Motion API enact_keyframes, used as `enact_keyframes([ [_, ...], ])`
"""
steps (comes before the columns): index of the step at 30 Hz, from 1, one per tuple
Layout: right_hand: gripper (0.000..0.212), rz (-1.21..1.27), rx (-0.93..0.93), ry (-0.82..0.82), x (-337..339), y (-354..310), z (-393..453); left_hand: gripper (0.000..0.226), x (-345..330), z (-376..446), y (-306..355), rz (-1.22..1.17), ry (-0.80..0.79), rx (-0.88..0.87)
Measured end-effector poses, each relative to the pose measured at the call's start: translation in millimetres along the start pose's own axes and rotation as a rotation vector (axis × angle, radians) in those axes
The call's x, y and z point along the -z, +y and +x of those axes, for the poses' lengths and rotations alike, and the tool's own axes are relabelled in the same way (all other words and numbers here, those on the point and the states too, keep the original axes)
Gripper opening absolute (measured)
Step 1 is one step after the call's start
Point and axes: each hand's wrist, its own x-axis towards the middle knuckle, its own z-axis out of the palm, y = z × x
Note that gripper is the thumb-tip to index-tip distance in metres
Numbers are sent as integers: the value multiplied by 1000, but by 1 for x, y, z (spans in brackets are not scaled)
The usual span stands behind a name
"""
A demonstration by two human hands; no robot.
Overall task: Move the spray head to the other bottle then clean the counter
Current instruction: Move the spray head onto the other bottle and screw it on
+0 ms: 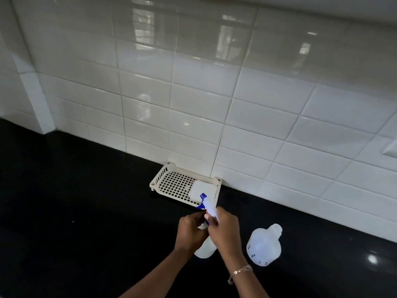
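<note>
On glossy black counter (86,211), translucent bottles (264,246).

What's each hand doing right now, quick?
Left hand: closed around the bottle near its neck.
Right hand: closed on the spray head.

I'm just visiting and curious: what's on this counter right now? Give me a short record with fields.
surface: black counter against a white tiled wall
left hand: grips the neck of the bottle in hand
right hand: wrapped around the blue and white spray head on that bottle
other bottle: stands to the right, open-topped, no spray head
basket: cream, perforated, by the wall
in basket: a white cloth or sponge; cannot tell which
wrist: bracelet on right arm
</note>
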Motion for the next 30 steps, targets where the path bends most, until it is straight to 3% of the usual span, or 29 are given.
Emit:
enact_keyframes([
  [4,21,-114,-14,81,-9,-9,-9,42,0,-3,2,14,-3,21],
  [9,25,-335,22,81,-7,-6,-8,10,-1,0,1,59,-43,26],
  [11,23,-260,62,14,-1,3,-5,6,2,3,-3,82,-81,63],
  [13,19,-1,21,-160,7,12,1,22,8,7,-8,97,-227,118],
  [15,29,200,-14,-301,11,20,2,59,13,9,-15,214,-437,203],
  [16,30,244,-10,-292,9,24,0,76,15,9,-20,273,-511,238],
  [19,19,344,-33,-110,-3,25,-8,90,16,7,-26,244,-546,262],
  [25,19,260,-52,236,-30,10,-19,77,11,8,-21,424,-434,132],
  [30,17,228,-122,363,-42,-2,-23,49,7,7,-21,526,-405,114],
])
